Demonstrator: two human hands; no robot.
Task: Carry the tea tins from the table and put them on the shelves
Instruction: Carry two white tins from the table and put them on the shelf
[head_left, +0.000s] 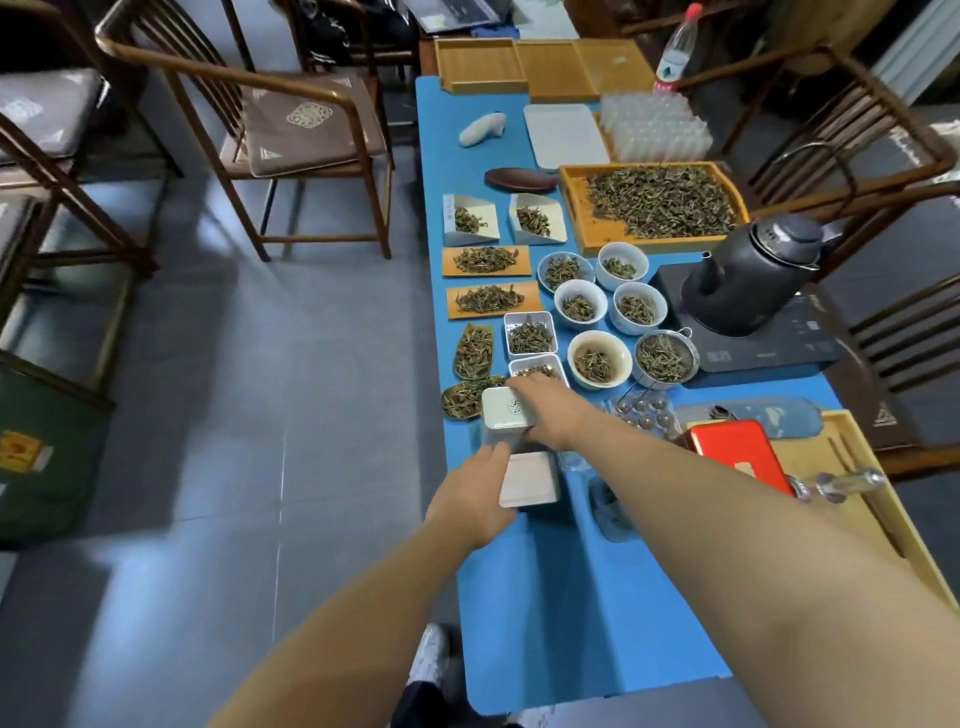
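Two white square tea tins stand near the left edge of the blue table (571, 597). My right hand (545, 410) lies over the farther tin (504, 413), its fingers curled on the tin's lid and far side. My left hand (470, 496) grips the nearer tin (530, 478) from its left side. A red tin (737, 452) lies to the right, on a wooden tray (852, 467). No shelves are in view.
Many bowls, dishes and trays of loose tea leaves (597, 306) fill the table beyond the tins. A black kettle (753, 275) sits on a dark hob at the right. Wooden chairs (270, 130) stand on the grey floor to the left and at the right.
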